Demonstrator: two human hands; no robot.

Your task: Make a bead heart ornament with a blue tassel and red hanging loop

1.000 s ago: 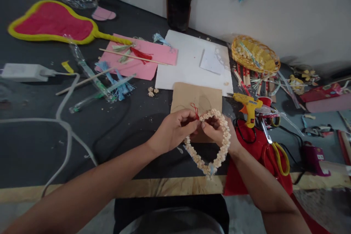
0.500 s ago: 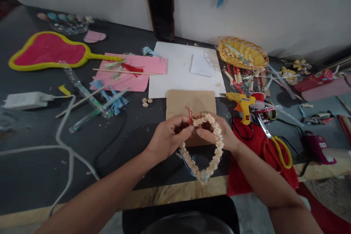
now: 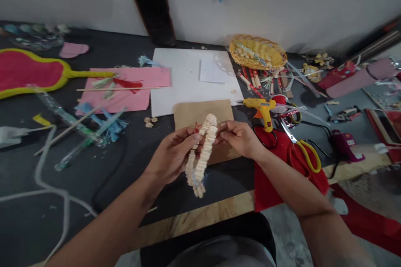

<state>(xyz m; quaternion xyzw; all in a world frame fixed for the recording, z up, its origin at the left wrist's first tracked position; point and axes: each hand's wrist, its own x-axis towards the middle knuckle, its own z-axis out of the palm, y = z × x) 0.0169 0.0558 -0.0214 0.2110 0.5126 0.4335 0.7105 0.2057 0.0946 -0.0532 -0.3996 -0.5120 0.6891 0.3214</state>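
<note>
A heart-shaped ring [image 3: 206, 150] of small cream flowers is turned nearly edge-on between my hands, above the brown paper piece [image 3: 184, 112]. My left hand [image 3: 173, 150] is closed on the ring's left side, near the top. A red string [image 3: 197, 127] shows by its fingertips. My right hand [image 3: 239, 137] is closed in a pinch at the ring's upper right edge; the exact contact is partly hidden. Light blue bits are visible at the ring's lower end.
A yellow glue gun [image 3: 261, 110], scissors [image 3: 305, 154] and red cloth [image 3: 266, 183] lie to the right. Behind are a white board [image 3: 169, 71] and wicker basket [image 3: 266, 60]. Pink paper [image 3: 131, 100], a pink-yellow fan [image 3: 31, 71] and white cable [image 3: 65, 200] lie left.
The ring has turned from facing me to nearly edge-on. My right hand has moved out from behind it to its right side. The view has shifted to the right.
</note>
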